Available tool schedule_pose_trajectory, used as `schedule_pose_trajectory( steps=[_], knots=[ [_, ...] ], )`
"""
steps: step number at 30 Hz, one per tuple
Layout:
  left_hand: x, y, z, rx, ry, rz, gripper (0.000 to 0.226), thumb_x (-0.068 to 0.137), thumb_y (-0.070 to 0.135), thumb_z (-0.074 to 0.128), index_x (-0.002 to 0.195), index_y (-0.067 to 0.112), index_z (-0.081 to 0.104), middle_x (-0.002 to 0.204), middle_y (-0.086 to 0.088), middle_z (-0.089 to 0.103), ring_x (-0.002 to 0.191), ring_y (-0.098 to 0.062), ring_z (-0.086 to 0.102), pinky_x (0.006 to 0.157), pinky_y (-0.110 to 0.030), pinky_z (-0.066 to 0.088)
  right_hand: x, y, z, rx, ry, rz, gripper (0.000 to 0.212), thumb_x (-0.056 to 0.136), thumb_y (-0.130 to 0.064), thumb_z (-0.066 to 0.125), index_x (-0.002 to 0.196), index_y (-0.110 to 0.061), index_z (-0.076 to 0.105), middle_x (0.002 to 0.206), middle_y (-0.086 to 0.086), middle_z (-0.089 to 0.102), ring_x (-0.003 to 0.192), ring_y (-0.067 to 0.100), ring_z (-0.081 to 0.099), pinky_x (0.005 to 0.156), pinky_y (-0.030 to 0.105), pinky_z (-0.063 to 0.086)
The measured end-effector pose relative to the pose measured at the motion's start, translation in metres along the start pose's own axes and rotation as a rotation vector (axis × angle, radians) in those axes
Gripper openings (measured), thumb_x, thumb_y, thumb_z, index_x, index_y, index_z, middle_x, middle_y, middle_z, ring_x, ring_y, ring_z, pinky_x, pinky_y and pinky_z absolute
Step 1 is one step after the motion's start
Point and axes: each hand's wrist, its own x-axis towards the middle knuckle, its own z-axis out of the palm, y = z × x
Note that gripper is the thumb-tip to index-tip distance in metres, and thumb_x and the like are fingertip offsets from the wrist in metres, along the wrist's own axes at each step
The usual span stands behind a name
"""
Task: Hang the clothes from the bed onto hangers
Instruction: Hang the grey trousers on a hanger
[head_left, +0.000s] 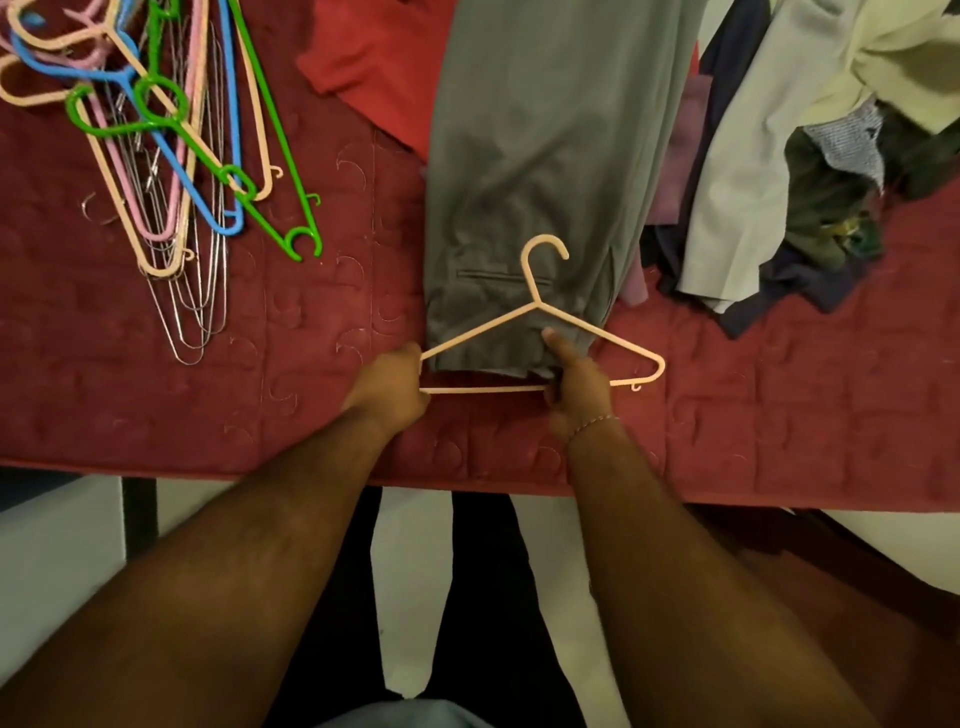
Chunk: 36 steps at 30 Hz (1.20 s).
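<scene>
Grey trousers (540, 156) lie folded lengthwise on the maroon quilted bed (208, 405), their near end toward me. A peach plastic hanger (621, 344) lies over that near end, hook pointing away. My left hand (389, 387) grips the hanger's left corner. My right hand (576, 384) holds the trousers' near end together with the hanger's bottom bar, thumb on top of the cloth. The bottom bar runs under or at the cloth's edge; which, I cannot tell.
A heap of plastic and wire hangers (171, 145) lies at the far left. A red garment (379, 67) lies beyond the trousers. A pile of mixed clothes (789, 171) fills the far right. The bed's near edge (260, 470) runs across below my hands.
</scene>
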Motion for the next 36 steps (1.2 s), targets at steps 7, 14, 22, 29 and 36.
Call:
schedule_pose_trajectory(
  steps=[7,14,22,29,36],
  knots=[
    [0.008,-0.001,-0.004,-0.053,0.073,0.014,0.028,0.084,0.013,0.071,0.096,0.018,0.046,0.097,-0.014,0.066,0.091,-0.039,0.066,0.074,-0.039,0.052,-0.031,0.023,0.031,0.398,0.007,0.064,0.055,0.086,-0.015,0.081,0.135,-0.02,0.056,0.128,0.012,0.07,0.116,0.037,0.068,0.095,0.06,0.054],
    [0.019,-0.003,-0.025,0.031,0.16,0.054,0.035,0.078,0.011,0.074,0.099,0.017,0.047,0.101,-0.016,0.066,0.092,-0.043,0.067,0.078,-0.046,0.055,-0.037,0.018,0.058,0.432,0.194,0.032,0.04,0.096,0.005,0.056,0.123,-0.022,0.046,0.127,0.017,0.064,0.103,0.041,0.071,0.07,0.058,0.062],
    [0.026,-0.006,-0.03,0.038,0.206,0.116,0.033,0.082,0.008,0.073,0.106,0.009,0.049,0.107,-0.02,0.062,0.1,-0.044,0.062,0.081,-0.049,0.05,-0.064,0.02,0.035,0.474,0.135,0.008,0.035,0.1,0.006,0.051,0.13,-0.011,0.056,0.102,0.012,0.069,0.076,0.024,0.072,0.056,0.034,0.059],
    [0.042,0.022,-0.071,-0.107,0.384,0.184,0.027,0.082,0.007,0.073,0.096,0.011,0.05,0.097,-0.018,0.062,0.089,-0.042,0.06,0.07,-0.043,0.04,-0.089,0.019,0.028,0.405,0.079,-0.039,0.03,0.101,0.005,0.052,0.123,-0.014,0.059,0.11,0.013,0.069,0.084,0.023,0.073,0.062,0.037,0.061],
    [0.042,0.059,-0.157,0.054,0.401,0.32,0.02,0.086,0.012,0.069,0.095,0.011,0.051,0.097,-0.024,0.064,0.089,-0.047,0.063,0.068,-0.048,0.042,-0.15,-0.022,0.029,0.463,-0.078,-0.09,0.042,0.099,0.006,0.053,0.135,-0.017,0.056,0.113,0.01,0.071,0.085,0.022,0.074,0.062,0.036,0.06]
  ],
)
